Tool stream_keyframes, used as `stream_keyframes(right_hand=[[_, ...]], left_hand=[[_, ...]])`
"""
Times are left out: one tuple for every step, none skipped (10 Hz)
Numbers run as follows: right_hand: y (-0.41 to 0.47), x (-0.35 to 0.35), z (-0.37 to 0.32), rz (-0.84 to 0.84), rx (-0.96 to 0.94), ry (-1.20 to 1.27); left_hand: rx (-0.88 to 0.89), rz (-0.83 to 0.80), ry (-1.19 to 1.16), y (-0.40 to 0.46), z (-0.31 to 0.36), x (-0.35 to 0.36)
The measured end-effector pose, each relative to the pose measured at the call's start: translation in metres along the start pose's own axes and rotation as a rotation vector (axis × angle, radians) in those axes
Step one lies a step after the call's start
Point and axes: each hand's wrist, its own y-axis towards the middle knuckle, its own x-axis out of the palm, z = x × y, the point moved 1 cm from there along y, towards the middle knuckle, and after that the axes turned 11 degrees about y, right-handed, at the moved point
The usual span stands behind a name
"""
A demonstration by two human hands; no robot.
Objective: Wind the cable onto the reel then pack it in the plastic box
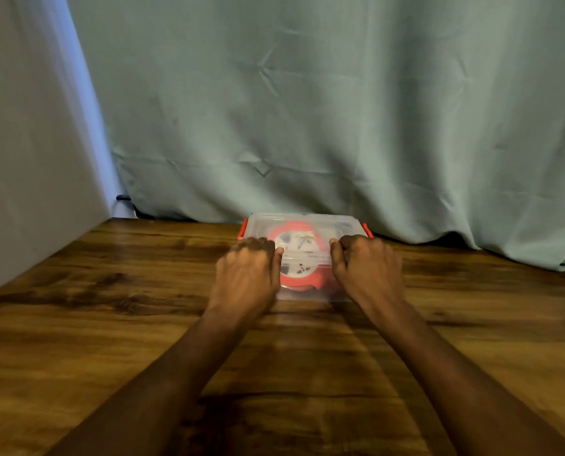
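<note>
A dark wooden table (77,324) stands before a teal curtain (340,110). The clear plastic box (307,222) with the red reel (299,255) inside lies near the curtain, long side across. The left hand (246,274) and right hand (366,268) have curled fingers on its lid; whether they hold it I cannot tell.

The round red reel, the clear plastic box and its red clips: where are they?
Round red reel (299,255), head view, white face.
Clear plastic box (327,222), head view, lid's far edge.
Red clip (366,230), head view, right-end latch.

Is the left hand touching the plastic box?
Touching. The head view shows the left hand lying on the lid of the plastic box, its curled fingers on top.
</note>
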Motion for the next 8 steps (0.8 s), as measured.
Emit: stream_keyframes(right_hand=[[0.024, 0.018, 0.003, -0.040, -0.002, 0.047], [0.047, 0.036, 0.005, -0.077, 0.023, 0.084], [0.070, 0.054, 0.008, -0.068, 0.040, 0.080], [0.087, 0.068, 0.009, -0.083, 0.054, 0.095], [0.094, 0.073, 0.008, -0.054, 0.048, 0.110], [0.098, 0.060, 0.008, -0.112, 0.045, 0.102], [0.098, 0.048, 0.009, -0.215, 0.023, 0.149], [0.105, 0.013, 0.005, -0.033, -0.045, 0.242]], left_hand=[[-0.031, -0.019, -0.015, 0.030, -0.002, 0.027], [-0.019, -0.058, -0.046, 0.057, -0.007, 0.053], [0.002, -0.047, -0.047, 0.080, -0.014, 0.071], [0.010, -0.062, -0.055, 0.095, -0.017, 0.080], [0.032, -0.133, -0.053, 0.103, -0.021, 0.083], [0.124, -0.263, -0.011, 0.113, -0.025, 0.071], [0.111, -0.379, 0.024, 0.117, -0.028, 0.061], [-0.031, -0.135, -0.065, 0.118, -0.031, 0.028]])
